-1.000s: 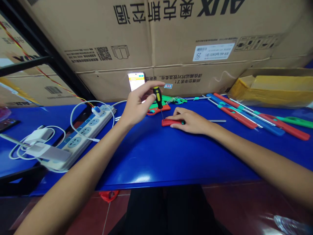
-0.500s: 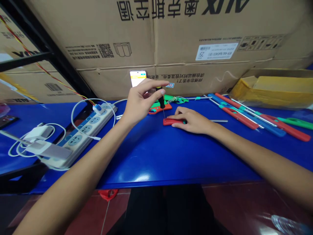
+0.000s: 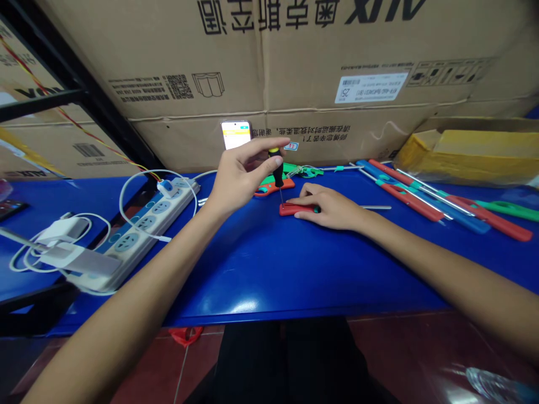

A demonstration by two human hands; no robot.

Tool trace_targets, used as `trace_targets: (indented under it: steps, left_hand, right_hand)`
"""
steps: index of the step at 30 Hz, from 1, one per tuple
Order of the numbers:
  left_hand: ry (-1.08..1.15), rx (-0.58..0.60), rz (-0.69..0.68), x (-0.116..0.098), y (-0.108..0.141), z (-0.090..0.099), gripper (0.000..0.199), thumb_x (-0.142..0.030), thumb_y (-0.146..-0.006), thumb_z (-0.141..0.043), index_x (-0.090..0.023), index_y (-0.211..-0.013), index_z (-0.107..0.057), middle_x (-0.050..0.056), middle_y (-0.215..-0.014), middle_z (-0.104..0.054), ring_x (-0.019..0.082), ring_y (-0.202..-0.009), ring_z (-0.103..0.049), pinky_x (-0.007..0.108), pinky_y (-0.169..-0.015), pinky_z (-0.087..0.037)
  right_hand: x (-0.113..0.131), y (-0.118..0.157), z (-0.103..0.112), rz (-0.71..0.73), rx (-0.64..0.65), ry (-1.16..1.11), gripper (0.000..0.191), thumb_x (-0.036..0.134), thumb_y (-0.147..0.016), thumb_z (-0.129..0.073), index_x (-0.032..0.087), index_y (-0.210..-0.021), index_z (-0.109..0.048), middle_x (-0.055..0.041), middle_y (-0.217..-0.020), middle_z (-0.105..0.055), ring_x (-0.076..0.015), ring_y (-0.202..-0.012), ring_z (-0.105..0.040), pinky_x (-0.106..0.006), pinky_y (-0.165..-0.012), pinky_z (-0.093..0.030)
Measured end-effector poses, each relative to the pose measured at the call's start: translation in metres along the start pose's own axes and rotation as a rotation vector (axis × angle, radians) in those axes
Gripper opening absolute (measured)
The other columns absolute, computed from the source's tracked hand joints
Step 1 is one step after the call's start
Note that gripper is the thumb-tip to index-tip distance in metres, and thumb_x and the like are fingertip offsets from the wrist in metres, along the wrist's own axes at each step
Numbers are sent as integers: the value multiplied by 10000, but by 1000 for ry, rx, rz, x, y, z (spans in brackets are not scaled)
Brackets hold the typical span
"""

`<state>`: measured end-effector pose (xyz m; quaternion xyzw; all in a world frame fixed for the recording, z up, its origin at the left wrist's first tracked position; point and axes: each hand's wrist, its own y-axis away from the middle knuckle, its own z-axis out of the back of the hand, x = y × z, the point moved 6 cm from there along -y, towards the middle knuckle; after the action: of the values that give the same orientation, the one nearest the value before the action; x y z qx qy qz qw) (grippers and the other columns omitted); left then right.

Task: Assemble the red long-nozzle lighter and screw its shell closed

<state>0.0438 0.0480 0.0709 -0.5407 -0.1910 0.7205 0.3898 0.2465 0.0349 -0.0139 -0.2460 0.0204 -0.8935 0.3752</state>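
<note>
My left hand (image 3: 236, 174) grips a small screwdriver (image 3: 278, 177) with a black handle and a yellow end. It stands nearly upright, its thin shaft pointing down at the left end of a red plastic handle (image 3: 288, 210). Whether the tip sits in a screw is too small to see. My right hand (image 3: 332, 207) presses that handle flat on the blue table, fingers over its top. A thin metal rod (image 3: 377, 207) sticks out to the right beyond the hand. Just behind the screwdriver lie an orange tool part (image 3: 275, 187) and green pieces (image 3: 292, 168).
A white power strip (image 3: 147, 221) with chargers and cables lies at left. A lit phone (image 3: 236, 134) leans on the large cardboard box (image 3: 168, 140) at the back. Several red, blue and green handled rods (image 3: 425, 196) lie at right, before a yellow-taped box (image 3: 471, 151).
The whole view has shifted very slightly. Both hands, the screwdriver and the red handle keep nearly the same positions.
</note>
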Motion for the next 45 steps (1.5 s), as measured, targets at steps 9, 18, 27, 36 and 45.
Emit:
trace_targets:
  steps: [9,18,27,36,45]
  left_hand:
    - [-155,-53,-17,-6,0,3,307,-532,-988,-785,-285,-1160,-850,73,-1153,-785,228,-1037,-739,305,-747,-632]
    - [-89,6,-13,-8,0,0,344,-521,-1015,-757,-259,-1232,-811,77,-1161,-799,221,-1042,-761,319,-841,-654]
    - [-116,14,-10,-8,-2,4,291,-426,-1041,-716,-254,-1249,-825,74,-1159,-818,221,-1044,-757,320,-832,-643]
    - [-103,-62,-9,-5,-1,3,328,-506,-986,-802,-254,-1195,-830,69,-1112,-823,226,-1039,-773,348,-864,-667]
    - [-250,-121,-10,-4,-1,7,258,-479,-981,-808,-281,-1139,-858,51,-1059,-743,179,-942,-701,251,-660,-558]
  right_hand:
    - [-1,0,1,1,-3,-12,461,445,-1062,-673,286,-1489,-740,-93,-1107,-655,-270,-993,-631,-417,-914,-503]
    - [1,0,0,-3,3,-8,461,435,-1068,-663,270,-1493,-737,-93,-1100,-645,-272,-996,-627,-417,-914,-499]
    - [0,0,0,-6,7,-2,456,418,-1072,-658,275,-1499,-731,-86,-1081,-640,-266,-983,-623,-411,-901,-496]
    - [0,-1,0,-10,5,-11,463,429,-1061,-670,276,-1492,-736,-91,-1091,-646,-276,-994,-629,-428,-911,-506]
    - [-1,-1,0,-13,-2,-9,462,438,-1054,-679,284,-1485,-743,-88,-1098,-654,-274,-998,-632,-421,-919,-500]
